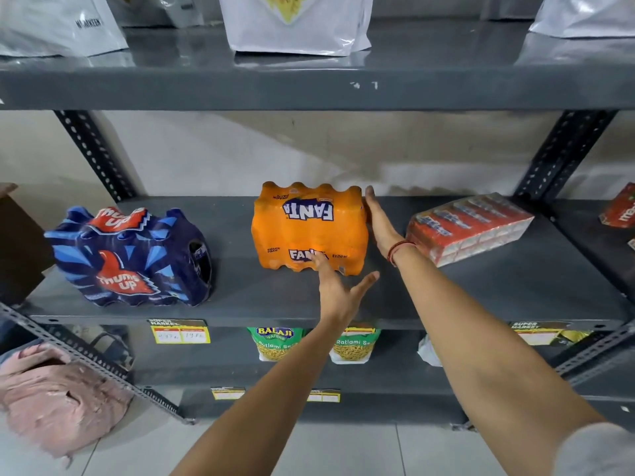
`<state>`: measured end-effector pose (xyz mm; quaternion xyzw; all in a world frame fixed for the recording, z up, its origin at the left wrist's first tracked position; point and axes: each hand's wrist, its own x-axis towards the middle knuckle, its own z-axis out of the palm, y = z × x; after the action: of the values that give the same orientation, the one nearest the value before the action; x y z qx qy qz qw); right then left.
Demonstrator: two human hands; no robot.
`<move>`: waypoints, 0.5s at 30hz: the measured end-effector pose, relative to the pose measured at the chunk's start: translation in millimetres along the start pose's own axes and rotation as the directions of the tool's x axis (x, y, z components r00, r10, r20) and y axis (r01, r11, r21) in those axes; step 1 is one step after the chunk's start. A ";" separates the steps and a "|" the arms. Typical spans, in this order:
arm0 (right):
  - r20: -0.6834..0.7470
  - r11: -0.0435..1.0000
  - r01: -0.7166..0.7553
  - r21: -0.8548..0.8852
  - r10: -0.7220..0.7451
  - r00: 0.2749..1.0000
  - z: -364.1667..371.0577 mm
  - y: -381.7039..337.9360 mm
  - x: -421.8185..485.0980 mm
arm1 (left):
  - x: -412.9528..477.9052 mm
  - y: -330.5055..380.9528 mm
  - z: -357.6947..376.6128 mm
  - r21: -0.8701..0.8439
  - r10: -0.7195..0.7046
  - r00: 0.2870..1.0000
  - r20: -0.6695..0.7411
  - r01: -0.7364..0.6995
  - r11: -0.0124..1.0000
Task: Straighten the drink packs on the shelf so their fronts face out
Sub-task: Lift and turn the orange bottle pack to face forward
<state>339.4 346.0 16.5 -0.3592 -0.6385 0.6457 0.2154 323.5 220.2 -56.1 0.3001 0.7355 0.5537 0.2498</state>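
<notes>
An orange Fanta pack (302, 231) stands in the middle of the grey shelf (446, 297), its front label facing me. My left hand (338, 286) is spread open, fingertips touching the pack's lower front. My right hand (379, 223) lies flat and open against the pack's right side, a red thread on the wrist. A dark blue Thums Up pack (127, 257) sits to the left, turned at an angle. A red and white pack of drink cartons (469, 228) lies skewed on the right.
White pouches (295, 25) stand on the shelf above. Green Balaji snack bags (275, 343) hang on the shelf below, with yellow price tags (180, 333) on the edge. A pink cloth bundle (55, 396) lies on the floor at left. Slotted uprights frame the shelf.
</notes>
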 end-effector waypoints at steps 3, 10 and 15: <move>-0.056 0.998 0.054 -0.021 -0.055 0.997 0.4 13.8 -6.2 | 1.1 -3.5 -0.8 0.017 0.002 1.000 -0.014 -0.001 1.000; -0.232 0.968 0.227 -0.110 -0.247 0.941 8.4 54.8 -45.0 | 12.4 -12.1 -32.1 0.100 0.066 0.997 0.045 -0.070 0.993; -0.336 0.962 0.268 -0.040 -0.266 0.904 40.4 75.1 -82.9 | 38.4 -12.8 -75.9 0.252 0.030 0.979 0.203 -0.081 0.964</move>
<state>376.9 251.0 -44.3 -0.3730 -0.6329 0.5411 0.4093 241.6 194.6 -49.9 0.4042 0.7643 0.4272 0.2646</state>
